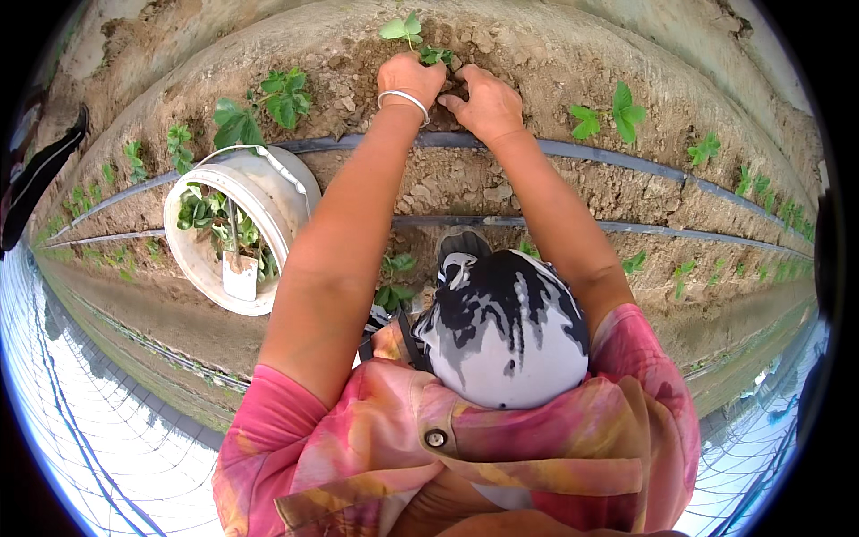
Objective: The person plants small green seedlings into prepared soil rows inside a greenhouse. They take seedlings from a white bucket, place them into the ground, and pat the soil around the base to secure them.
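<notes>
My left hand, with a white bangle at the wrist, is closed at the base of a young leafy plant, probably strawberry. Its pale green leaves rise beyond my fingers, and darker leaves show beside them. The stem and roots are hidden by the hand. To the right, my right hand rests at the loose soil with thumb and forefinger apart. Its other fingertips are partly out of sight. Both hands are just beyond a black irrigation hose.
Left of my arm, a white plastic bucket lies tilted, holding leafy seedlings and a small trowel. Planted seedlings line the bed. A second hose runs nearer my shoe. Dark clothing shows at far left.
</notes>
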Demonstrator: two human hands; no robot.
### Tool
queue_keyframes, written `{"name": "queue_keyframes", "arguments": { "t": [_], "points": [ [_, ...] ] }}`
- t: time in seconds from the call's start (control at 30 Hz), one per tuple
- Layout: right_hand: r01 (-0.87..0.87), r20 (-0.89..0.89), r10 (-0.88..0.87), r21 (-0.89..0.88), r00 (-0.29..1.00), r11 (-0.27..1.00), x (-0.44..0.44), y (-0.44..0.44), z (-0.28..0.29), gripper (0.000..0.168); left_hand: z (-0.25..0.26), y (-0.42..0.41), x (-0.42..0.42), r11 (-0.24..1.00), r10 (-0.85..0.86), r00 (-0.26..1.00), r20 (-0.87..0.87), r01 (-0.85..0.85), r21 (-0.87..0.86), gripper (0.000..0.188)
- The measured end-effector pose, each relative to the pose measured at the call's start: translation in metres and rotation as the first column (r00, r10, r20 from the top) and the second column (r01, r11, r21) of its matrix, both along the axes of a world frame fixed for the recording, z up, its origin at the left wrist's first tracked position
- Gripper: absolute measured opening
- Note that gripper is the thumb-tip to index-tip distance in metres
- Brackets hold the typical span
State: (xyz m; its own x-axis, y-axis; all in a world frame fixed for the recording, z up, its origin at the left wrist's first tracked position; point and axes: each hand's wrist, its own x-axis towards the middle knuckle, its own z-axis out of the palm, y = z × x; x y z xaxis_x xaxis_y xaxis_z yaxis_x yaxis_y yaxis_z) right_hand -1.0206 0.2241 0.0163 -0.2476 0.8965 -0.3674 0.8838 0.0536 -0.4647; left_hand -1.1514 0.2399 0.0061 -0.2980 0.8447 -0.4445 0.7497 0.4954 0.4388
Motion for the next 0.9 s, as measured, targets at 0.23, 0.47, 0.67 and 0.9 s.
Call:
{"name": "queue_keyframes", "arguments": {
  "t": [0.23,0.47,0.67,0.9],
  "points": [
    [-0.060,0.086,0.055,0.066,0.995,0.996,-0.014,-0.002,-0.005,0.038,-0.013,0.010,-0.016,0.993,-0.032,0.993,0.112,0.044,-0.107,0.035],
    [-0.010,0.083,0.001,0.116,0.997,0.993,-0.008,-0.001,-0.014,0.036,-0.022,0.003,-0.019,0.997,0.041,0.987,0.154,-0.030,-0.076,0.037],
    [0.055,-0.089,-0.032,0.276,0.996,0.960,-0.003,-0.002,-0.017,0.039,-0.018,0.004,-0.018,0.982,0.052,0.990,0.127,-0.028,-0.185,0.039],
    [0.014,-0.114,0.024,0.328,0.993,0.945,-0.004,0.000,-0.025,0.029,-0.016,-0.002,-0.017,0.994,0.009,0.991,0.135,0.005,-0.107,0.037]
  ]
}}
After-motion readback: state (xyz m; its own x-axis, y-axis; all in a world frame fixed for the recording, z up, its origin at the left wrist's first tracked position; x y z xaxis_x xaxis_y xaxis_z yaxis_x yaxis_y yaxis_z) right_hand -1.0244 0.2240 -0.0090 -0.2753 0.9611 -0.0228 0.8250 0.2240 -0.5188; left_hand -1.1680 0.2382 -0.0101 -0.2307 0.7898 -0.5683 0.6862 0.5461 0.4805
